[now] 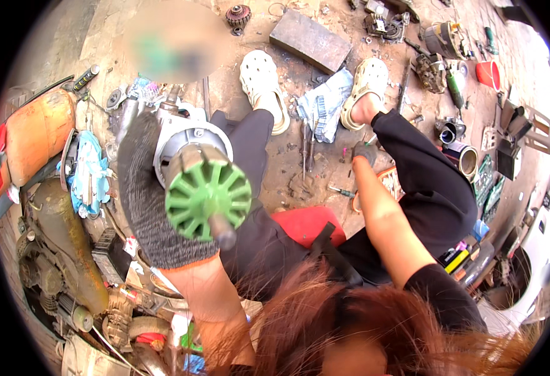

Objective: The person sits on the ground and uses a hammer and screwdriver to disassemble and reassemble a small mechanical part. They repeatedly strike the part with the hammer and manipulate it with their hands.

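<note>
My left hand point(143, 188), in a dark knitted glove with an orange cuff, is raised close to the view and closed round a motor armature point(209, 197). The armature has a green slotted end and a steel shaft pointing towards me. A grey metal housing point(195, 135) sits round its far end. Lower and farther off, my right hand point(366, 151) appears small and dark, seemingly gloved, reaching down between my legs. Its fingers look curled; what they hold is not clear. Close by on the floor lie a screwdriver point(341, 190) and long thin tools point(307, 147).
Ahead lies a grey metal block point(311, 40), with a light blue cloth point(326, 103) between my cream clogs. Motor parts and an orange fuel tank point(40, 135) crowd the left. On the right stand a red cup point(488, 75), a metal cylinder point(461, 160) and several tools.
</note>
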Action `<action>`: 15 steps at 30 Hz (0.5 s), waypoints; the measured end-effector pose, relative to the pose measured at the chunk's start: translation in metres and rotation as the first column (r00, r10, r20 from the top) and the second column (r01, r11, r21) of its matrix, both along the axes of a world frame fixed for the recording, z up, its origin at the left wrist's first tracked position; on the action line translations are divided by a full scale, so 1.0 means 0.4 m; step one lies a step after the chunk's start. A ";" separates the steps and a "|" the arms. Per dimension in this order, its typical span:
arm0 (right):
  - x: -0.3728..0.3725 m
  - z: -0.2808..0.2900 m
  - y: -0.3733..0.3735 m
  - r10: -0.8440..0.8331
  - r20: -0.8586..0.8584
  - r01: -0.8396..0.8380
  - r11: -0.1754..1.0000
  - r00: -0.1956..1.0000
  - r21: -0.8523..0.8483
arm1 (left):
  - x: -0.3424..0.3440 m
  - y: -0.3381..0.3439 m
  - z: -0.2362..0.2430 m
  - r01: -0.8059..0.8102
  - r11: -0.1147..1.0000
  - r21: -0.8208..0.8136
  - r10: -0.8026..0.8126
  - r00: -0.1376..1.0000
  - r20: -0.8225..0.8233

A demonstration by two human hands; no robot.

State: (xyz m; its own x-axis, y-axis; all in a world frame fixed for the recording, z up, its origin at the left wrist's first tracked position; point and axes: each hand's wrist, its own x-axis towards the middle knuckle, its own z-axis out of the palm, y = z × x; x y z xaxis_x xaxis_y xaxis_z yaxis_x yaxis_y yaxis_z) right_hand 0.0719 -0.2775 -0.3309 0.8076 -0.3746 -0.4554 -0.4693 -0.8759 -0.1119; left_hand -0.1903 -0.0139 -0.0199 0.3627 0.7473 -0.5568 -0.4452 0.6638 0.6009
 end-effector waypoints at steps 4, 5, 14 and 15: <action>-0.109 -0.055 -0.015 0.066 -0.118 -0.019 0.930 0.991 0.367 | 0.126 0.021 0.035 0.041 0.996 0.077 -0.047 0.996 0.073; -0.147 0.051 0.040 0.142 -0.160 -0.031 0.833 0.977 0.553 | 0.155 0.016 0.039 0.047 0.994 0.095 -0.060 0.988 0.144; -0.178 0.913 0.122 0.390 0.313 -0.377 0.099 0.866 0.921 | 0.273 -0.032 -0.050 0.096 0.993 0.075 -0.120 0.878 0.464; -0.159 0.937 0.098 0.406 0.447 -0.526 0.103 0.797 0.844 | 0.320 -0.029 -0.097 0.109 0.992 0.069 -0.129 0.818 0.561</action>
